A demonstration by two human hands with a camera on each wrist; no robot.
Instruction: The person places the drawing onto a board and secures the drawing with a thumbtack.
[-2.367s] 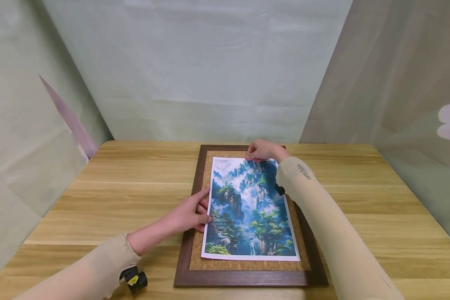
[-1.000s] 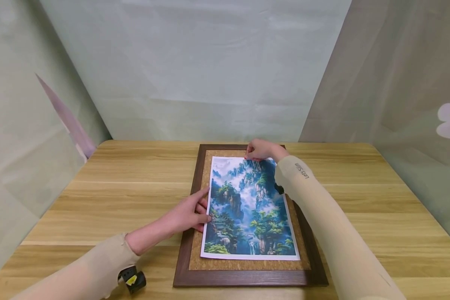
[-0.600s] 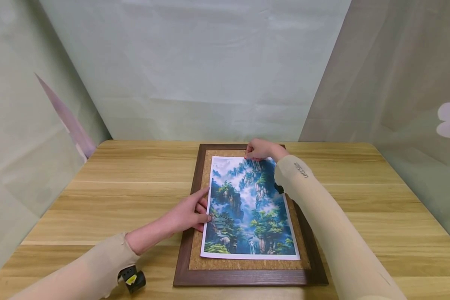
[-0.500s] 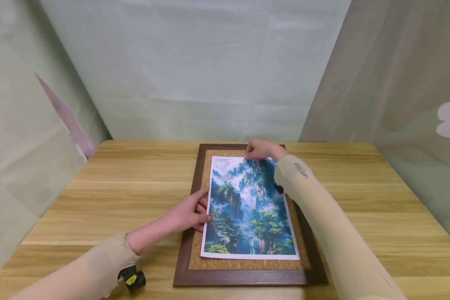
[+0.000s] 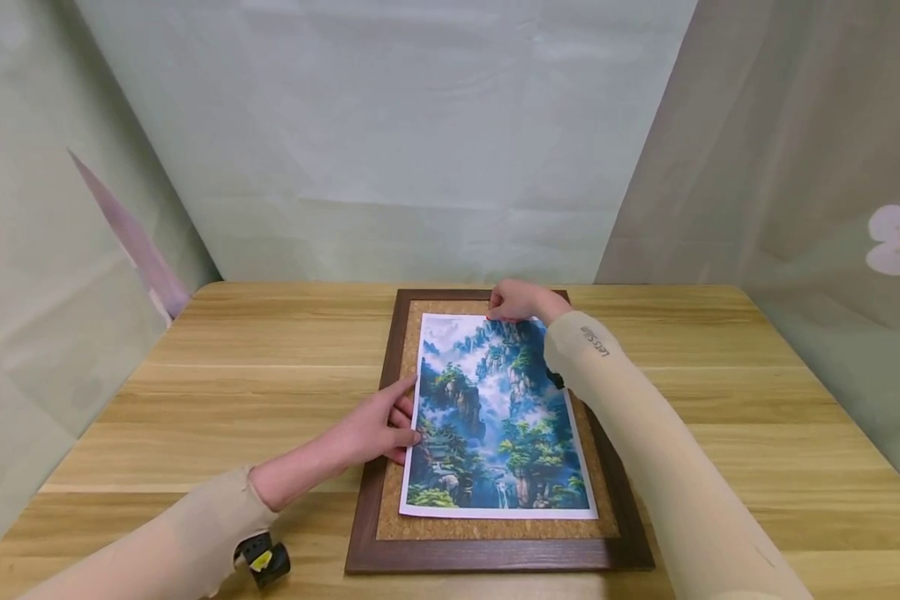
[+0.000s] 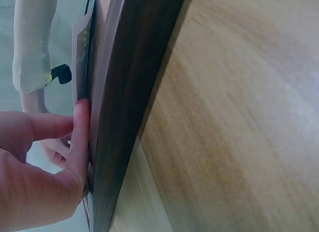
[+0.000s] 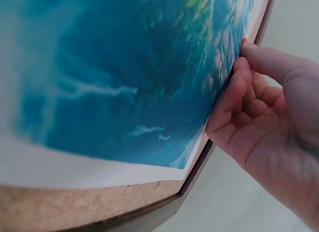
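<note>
On the wooden table (image 5: 270,367) in front of me, as my head camera shows it, lies a dark-framed cork board (image 5: 390,500) with a mountain landscape print (image 5: 495,417) laid on the cork, a band of cork showing all round it. My left hand (image 5: 378,427) rests at the print's left edge, about halfway along; the forefinger is stretched out along the paper's border and the other fingers are loosely bent, their tips touching the edge without closing round anything. My right hand (image 5: 521,300) is at the far edge of the print, fingers curled downward with the tips pressed together at the white border, where a small red thing, too small to identify, shows under them. Both forearms are in beige sleeves.

From my left wrist, the board's dark frame (image 6: 124,117) runs past edge-on, and my left hand (image 6: 37,162) has its forefinger lying straight and flat against the paper's edge by the frame; nothing is gripped.

From my right wrist, the print (image 7: 109,77) fills the view, blurred blue and green, with cork and frame below. My right hand (image 7: 264,122) has its fingers curled, tips touching the paper's border. Whether they pinch something I cannot tell.
</note>
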